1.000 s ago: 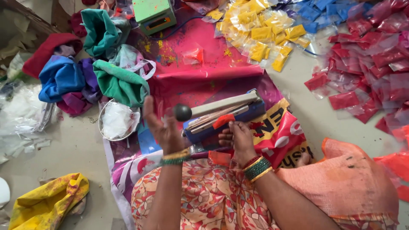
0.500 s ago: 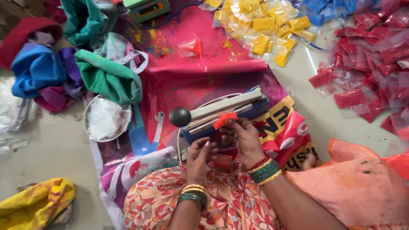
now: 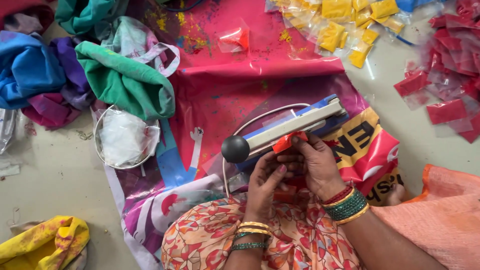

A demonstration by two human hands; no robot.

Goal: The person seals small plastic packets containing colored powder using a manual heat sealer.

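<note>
2 hands now meet at the small red pouch (image 3: 289,142), which lies against the front edge of the heat sealer (image 3: 292,128). 1 second ago the left hand (image 3: 264,182) was raised beside the sealer's black knob (image 3: 235,149); it has since dropped away from the handle and come in under the pouch, fingers curled and pinching its lower edge. The right hand (image 3: 315,165) has barely shifted and keeps its fingertips closed on the pouch from the other side. With the knob let go, the sealer's arm sits unpressed, so the work has passed from the lever to positioning the pouch. Yellow packets (image 3: 350,25) and red packets (image 3: 450,75) lie well apart on the floor.
</note>
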